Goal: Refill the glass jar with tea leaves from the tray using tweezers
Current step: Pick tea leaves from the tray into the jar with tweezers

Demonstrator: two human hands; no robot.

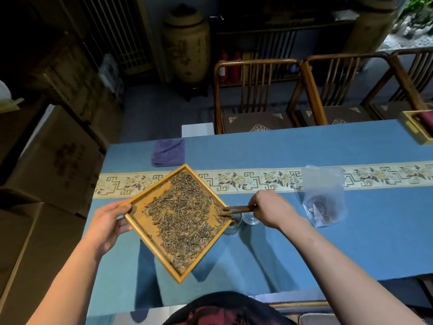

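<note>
A square wooden tray (150, 246) covered with dry tea leaves (185, 216) is held above the blue table, turned like a diamond. My left hand (107, 224) grips its left corner. My right hand (271, 208) holds wooden tweezers (236, 209) whose tips reach the tray's right corner among the leaves. A small glass jar (233, 225) stands right under that corner, mostly hidden by the tray. A second piece of clear glass (251, 220) sits just right of the jar, under my right hand.
A clear plastic bag (324, 198) with some brown tea lies right of the glass. A folded purple cloth (168, 152) lies behind the tray. A yellow box (417, 127) sits at the table's far right. Wooden chairs (253, 95) line the far side.
</note>
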